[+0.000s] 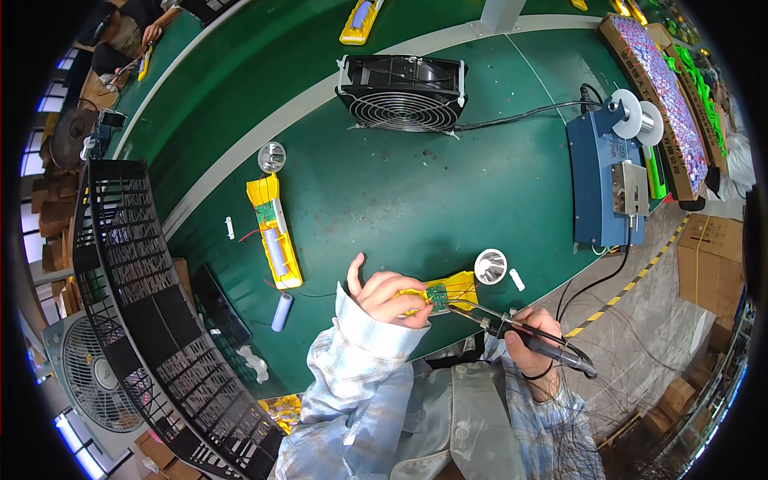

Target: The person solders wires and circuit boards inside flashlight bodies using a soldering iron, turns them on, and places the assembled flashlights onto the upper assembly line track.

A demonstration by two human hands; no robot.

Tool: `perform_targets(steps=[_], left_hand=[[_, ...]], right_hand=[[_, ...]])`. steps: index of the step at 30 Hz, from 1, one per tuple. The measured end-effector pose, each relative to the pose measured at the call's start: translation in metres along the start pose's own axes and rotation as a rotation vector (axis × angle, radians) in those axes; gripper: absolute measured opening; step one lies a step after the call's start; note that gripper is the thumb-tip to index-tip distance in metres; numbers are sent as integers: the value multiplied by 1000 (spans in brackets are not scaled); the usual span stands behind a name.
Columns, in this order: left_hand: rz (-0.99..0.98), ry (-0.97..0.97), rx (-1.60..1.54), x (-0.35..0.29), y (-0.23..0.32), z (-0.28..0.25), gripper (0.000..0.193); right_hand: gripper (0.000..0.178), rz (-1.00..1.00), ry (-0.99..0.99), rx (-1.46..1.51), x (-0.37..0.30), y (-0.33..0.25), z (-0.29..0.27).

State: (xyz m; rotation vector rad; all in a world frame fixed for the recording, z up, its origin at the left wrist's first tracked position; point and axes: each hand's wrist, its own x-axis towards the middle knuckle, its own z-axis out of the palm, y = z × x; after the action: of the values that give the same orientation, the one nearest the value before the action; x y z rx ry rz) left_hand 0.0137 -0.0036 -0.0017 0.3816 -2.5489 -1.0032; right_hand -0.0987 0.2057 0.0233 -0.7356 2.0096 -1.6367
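Note:
My right hand (538, 346) grips a soldering iron (552, 346) with a black handle and a thin wire guide along it. Its tip meets the small green circuit board (437, 296) in an open yellow flashlight housing (462, 291). Over the left end of that housing, my left hand (390, 298) is closed with bent fingers, little finger raised; whatever lies under the palm is hidden. A round silver reflector (490, 266) is wired to the board, and a small white strip (517, 279) lies beside it. Farther left rests a second yellow housing (278, 254) with a purple battery cell and its own reflector (272, 158).
A black fan (402, 94) stands at the table's back. At right sits a blue solder feeder (596, 180) with a solder spool (638, 118), its cable running to the iron. A loose battery cell (282, 312) lies left; a black slatted rack (152, 320) edges the table. Another person works far left.

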Motion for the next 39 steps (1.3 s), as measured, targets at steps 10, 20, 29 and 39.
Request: perform_targets(steps=[10, 20, 29, 39], left_hand=[[32, -3, 1, -1, -3, 2, 21], [9, -6, 6, 0, -5, 3, 25], [14, -17, 33, 0, -8, 6, 25], [13, -5, 52, -1, -9, 9, 26]], right_hand=[[22, 19, -10, -1, -4, 5, 0], [25, 96, 13, 84, -6, 7, 1], [24, 74, 7, 42, -6, 12, -1], [24, 54, -18, -32, -5, 8, -1]])
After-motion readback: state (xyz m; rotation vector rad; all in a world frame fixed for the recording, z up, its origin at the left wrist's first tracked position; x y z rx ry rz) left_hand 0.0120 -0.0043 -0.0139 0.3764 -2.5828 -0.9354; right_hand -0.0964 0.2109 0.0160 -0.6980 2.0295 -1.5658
